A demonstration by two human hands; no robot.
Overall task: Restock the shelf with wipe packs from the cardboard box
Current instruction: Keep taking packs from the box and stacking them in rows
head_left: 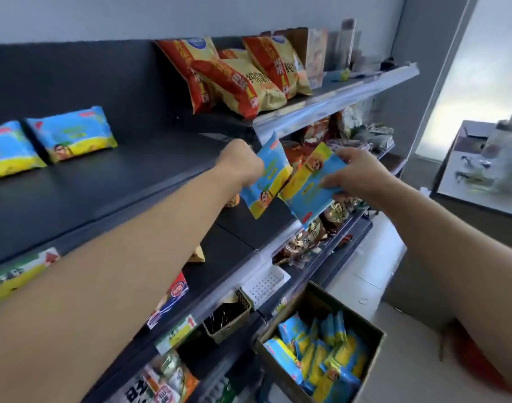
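I see L hand point(243, 164) fingers curled tight on a blue-and-yellow plastic wipe pack point(268, 175). R hand point(362, 173) pinches a second pack point(310, 184), thumb on top. Both arms are stretched fwd, with the held packs just beside each other at the dark metal shelf point(103, 184) edge. Two more packs point(71, 133) lie on it at left. Brown cardboard box point(324, 298) sits below w/ packs inside.

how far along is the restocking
Early. Two wipe packs already lie on the shelf. The left hand grips one pack, the right hand another pack. The cardboard box holds many more packs.
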